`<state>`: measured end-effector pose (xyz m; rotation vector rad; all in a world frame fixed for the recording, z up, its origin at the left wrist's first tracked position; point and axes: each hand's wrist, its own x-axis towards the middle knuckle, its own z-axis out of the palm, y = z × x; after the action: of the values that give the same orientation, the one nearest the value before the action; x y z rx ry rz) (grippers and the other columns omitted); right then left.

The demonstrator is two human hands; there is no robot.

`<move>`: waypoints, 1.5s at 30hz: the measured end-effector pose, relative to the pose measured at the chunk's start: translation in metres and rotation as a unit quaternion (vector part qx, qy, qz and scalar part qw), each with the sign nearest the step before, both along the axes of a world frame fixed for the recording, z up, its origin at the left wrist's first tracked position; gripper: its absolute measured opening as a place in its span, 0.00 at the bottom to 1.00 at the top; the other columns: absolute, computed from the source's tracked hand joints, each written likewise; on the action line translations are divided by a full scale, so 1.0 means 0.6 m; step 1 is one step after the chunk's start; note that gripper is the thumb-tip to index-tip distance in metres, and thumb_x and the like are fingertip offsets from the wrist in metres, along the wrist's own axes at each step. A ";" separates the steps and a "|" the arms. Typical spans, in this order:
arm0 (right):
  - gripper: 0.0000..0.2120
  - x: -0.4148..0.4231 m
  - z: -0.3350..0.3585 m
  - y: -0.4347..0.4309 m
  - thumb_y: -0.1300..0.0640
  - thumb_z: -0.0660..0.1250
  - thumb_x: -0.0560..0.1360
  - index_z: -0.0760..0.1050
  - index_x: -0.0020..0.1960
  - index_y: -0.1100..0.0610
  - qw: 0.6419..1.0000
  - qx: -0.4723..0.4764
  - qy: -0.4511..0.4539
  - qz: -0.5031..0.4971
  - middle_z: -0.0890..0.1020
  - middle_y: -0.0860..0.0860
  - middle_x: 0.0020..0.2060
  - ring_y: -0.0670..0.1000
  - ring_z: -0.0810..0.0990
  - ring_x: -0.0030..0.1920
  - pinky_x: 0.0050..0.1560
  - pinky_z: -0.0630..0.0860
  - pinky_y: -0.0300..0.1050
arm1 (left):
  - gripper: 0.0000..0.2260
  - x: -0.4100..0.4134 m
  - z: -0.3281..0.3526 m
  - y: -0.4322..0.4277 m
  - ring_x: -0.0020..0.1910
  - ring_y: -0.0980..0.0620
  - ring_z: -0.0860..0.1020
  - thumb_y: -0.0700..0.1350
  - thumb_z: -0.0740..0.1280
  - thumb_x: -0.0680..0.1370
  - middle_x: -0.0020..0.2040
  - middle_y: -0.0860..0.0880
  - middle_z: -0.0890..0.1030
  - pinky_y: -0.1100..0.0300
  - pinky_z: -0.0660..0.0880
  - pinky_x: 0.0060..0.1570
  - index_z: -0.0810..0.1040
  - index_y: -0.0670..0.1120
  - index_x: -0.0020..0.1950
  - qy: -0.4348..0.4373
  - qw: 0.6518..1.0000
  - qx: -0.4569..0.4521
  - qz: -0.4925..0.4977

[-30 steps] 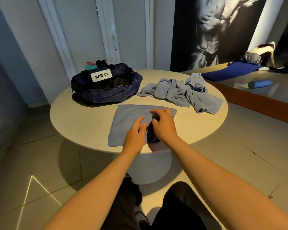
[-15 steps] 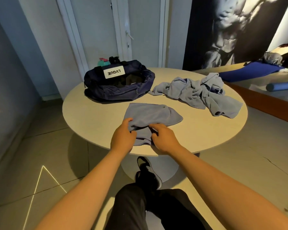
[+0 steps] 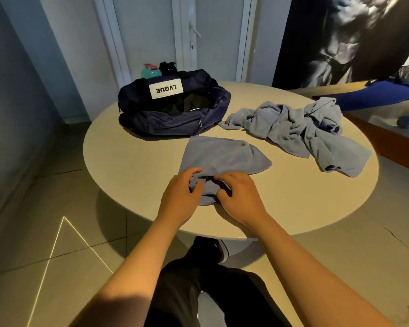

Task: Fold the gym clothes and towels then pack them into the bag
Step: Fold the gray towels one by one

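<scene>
Folding is the step in hand: your left hand (image 3: 180,192) and right hand (image 3: 239,197) both pinch the near edge of the small blue towel (image 3: 222,156), fingers curled into the bunched cloth, at the front of the round table (image 3: 132,175). Next, by my judgement, you carry that edge across and flatten it. The crumpled pile (image 3: 300,131) waits unfolded just beside the open bag (image 3: 172,119).

bag (image 3: 172,119) | white patch (image 3: 165,89) | text "LVQUE", seen upside down
</scene>
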<state>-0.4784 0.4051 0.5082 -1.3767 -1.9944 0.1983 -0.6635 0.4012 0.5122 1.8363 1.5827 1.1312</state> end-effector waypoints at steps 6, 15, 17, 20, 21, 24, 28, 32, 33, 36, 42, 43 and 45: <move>0.20 0.004 0.007 0.002 0.41 0.67 0.76 0.79 0.64 0.49 0.999 -0.017 -0.012 0.045 0.78 0.46 0.55 0.47 0.72 0.57 0.58 0.70 0.41 | 0.12 0.004 0.025 -0.004 0.46 0.53 0.80 0.48 0.61 0.83 0.50 0.59 0.80 0.47 0.80 0.48 0.73 0.65 0.62 -0.112 0.993 -0.042 0.016; 0.19 0.005 -0.003 0.003 0.49 0.61 0.76 0.81 0.64 0.45 0.995 -0.016 -0.065 0.077 0.71 0.43 0.42 0.47 0.65 0.48 0.48 0.60 0.37 | 0.13 -0.004 0.007 0.002 0.58 0.52 0.75 0.42 0.64 0.79 0.57 0.55 0.77 0.52 0.77 0.56 0.77 0.58 0.58 -0.057 0.997 0.001 0.061; 0.21 0.004 0.000 0.006 0.44 0.59 0.75 0.80 0.64 0.43 0.993 -0.031 -0.064 0.090 0.72 0.45 0.42 0.48 0.66 0.48 0.50 0.61 0.36 | 0.20 -0.003 0.000 0.007 0.64 0.50 0.70 0.38 0.63 0.79 0.63 0.53 0.73 0.52 0.73 0.62 0.74 0.57 0.66 0.002 0.999 0.012 0.029; 0.22 -0.001 0.005 0.005 0.38 0.57 0.77 0.82 0.61 0.43 0.994 -0.060 0.003 0.089 0.75 0.47 0.41 0.47 0.67 0.47 0.50 0.65 0.39 | 0.25 -0.004 -0.006 0.010 0.66 0.50 0.66 0.33 0.60 0.79 0.69 0.53 0.72 0.53 0.70 0.66 0.71 0.55 0.71 0.040 0.999 0.007 0.003; 0.22 -0.001 0.005 0.004 0.38 0.56 0.78 0.83 0.60 0.44 0.995 -0.061 0.018 0.082 0.76 0.47 0.42 0.48 0.68 0.48 0.51 0.67 0.42 | 0.25 -0.003 -0.005 0.010 0.66 0.51 0.65 0.32 0.59 0.79 0.70 0.53 0.72 0.53 0.69 0.66 0.71 0.55 0.71 0.044 0.999 0.005 -0.002; 0.22 0.000 0.000 0.003 0.38 0.53 0.80 0.78 0.66 0.44 0.998 -0.053 0.030 0.027 0.77 0.46 0.49 0.51 0.70 0.54 0.58 0.69 0.48 | 0.25 0.001 -0.001 0.009 0.67 0.53 0.65 0.33 0.58 0.79 0.69 0.55 0.72 0.55 0.69 0.66 0.72 0.56 0.71 0.038 0.999 -0.016 -0.006; 0.22 -0.003 0.003 0.015 0.40 0.55 0.82 0.68 0.74 0.45 0.989 -0.084 0.037 -0.118 0.76 0.52 0.62 0.57 0.66 0.67 0.66 0.61 0.52 | 0.20 0.000 0.005 0.009 0.63 0.53 0.73 0.42 0.62 0.78 0.64 0.59 0.76 0.53 0.75 0.61 0.74 0.60 0.66 -0.013 0.999 -0.029 -0.019; 0.28 -0.009 0.008 0.027 0.36 0.54 0.81 0.62 0.78 0.45 0.982 -0.113 0.049 -0.141 0.72 0.54 0.67 0.57 0.62 0.72 0.71 0.58 0.53 | 0.16 -0.007 0.034 0.032 0.50 0.57 0.80 0.58 0.62 0.74 0.55 0.60 0.83 0.54 0.80 0.51 0.80 0.59 0.59 0.002 1.000 0.007 0.028; 0.29 -0.010 0.006 0.029 0.33 0.53 0.79 0.64 0.76 0.44 0.984 -0.106 0.041 -0.136 0.72 0.54 0.66 0.57 0.62 0.72 0.72 0.59 0.54 | 0.16 -0.009 0.041 0.047 0.49 0.57 0.81 0.58 0.62 0.73 0.53 0.60 0.83 0.54 0.80 0.50 0.82 0.58 0.57 -0.015 0.999 0.015 0.030; 0.34 -0.010 -0.003 0.030 0.28 0.49 0.73 0.68 0.73 0.44 0.986 -0.093 0.033 -0.131 0.72 0.53 0.66 0.56 0.62 0.72 0.71 0.64 0.58 | 0.10 -0.007 0.047 0.103 0.51 0.55 0.81 0.52 0.64 0.78 0.52 0.55 0.84 0.51 0.80 0.54 0.83 0.55 0.56 -0.065 0.998 -0.006 0.013; 0.34 -0.001 -0.004 0.036 0.30 0.47 0.74 0.72 0.64 0.54 0.986 -0.103 0.023 -0.129 0.77 0.52 0.59 0.58 0.70 0.66 0.64 0.69 0.55 | 0.19 0.004 0.013 0.139 0.54 0.50 0.79 0.64 0.57 0.75 0.54 0.56 0.84 0.50 0.78 0.56 0.83 0.59 0.56 0.040 0.999 -0.034 -0.009; 0.31 0.001 -0.006 0.037 0.32 0.48 0.75 0.73 0.60 0.54 0.988 -0.090 0.029 -0.124 0.77 0.50 0.56 0.57 0.72 0.62 0.59 0.70 0.54 | 0.19 0.001 0.006 0.140 0.54 0.51 0.79 0.64 0.57 0.75 0.53 0.56 0.83 0.51 0.78 0.55 0.83 0.60 0.56 0.045 0.998 -0.029 -0.013; 0.25 0.003 -0.007 0.039 0.36 0.52 0.78 0.74 0.62 0.51 0.988 -0.082 0.054 -0.117 0.78 0.49 0.56 0.54 0.74 0.60 0.58 0.71 0.53 | 0.17 -0.004 0.002 0.137 0.52 0.52 0.79 0.63 0.58 0.76 0.51 0.58 0.84 0.53 0.78 0.52 0.83 0.60 0.54 0.039 0.999 -0.017 -0.022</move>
<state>-0.4766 0.4286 0.5041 -1.6538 -1.7428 0.3281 -0.6657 0.4835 0.5133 1.9047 1.5851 1.0190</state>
